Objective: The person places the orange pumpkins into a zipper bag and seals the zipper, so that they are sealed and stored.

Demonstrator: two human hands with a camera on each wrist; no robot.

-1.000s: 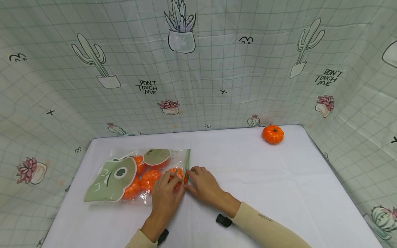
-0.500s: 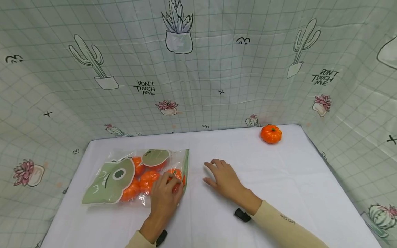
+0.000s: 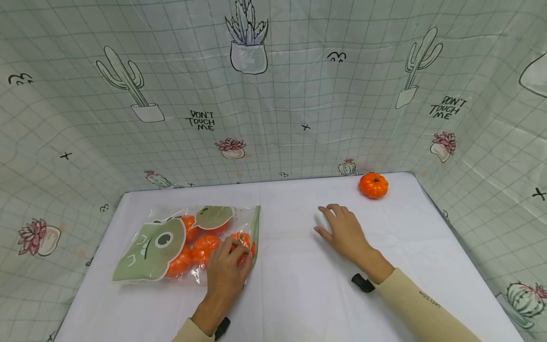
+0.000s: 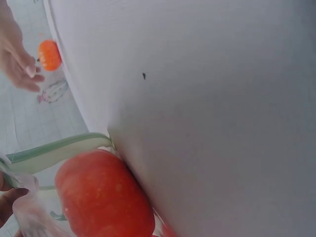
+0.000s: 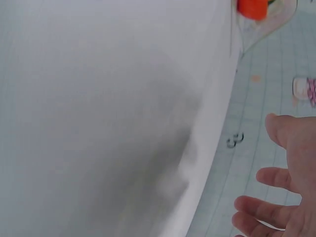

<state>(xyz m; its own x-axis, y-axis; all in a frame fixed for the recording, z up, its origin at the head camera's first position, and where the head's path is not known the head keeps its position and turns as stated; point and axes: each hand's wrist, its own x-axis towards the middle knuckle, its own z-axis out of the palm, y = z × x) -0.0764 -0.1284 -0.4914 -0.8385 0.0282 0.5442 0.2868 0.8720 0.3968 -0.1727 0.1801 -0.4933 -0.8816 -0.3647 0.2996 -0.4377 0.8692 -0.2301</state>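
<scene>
A clear zip bag with a green monster print lies flat on the left of the table, its green-edged mouth facing right. Several orange toy pumpkins are inside. My left hand pinches the bag's upper film near the mouth; in the left wrist view the green zip strip stands lifted and parted above a pumpkin. My right hand hovers over the table with fingers spread and nothing in them. Up and to its right, at the back edge, sits a loose orange pumpkin.
A white cloth covers the table. A grid-patterned curtain with cactus drawings hangs behind and along both sides. Black straps are on the wrists.
My right hand has let go of the bag's mouth and moved right and away toward the loose pumpkin. The left hand stays at the bag, which has hardly moved.
</scene>
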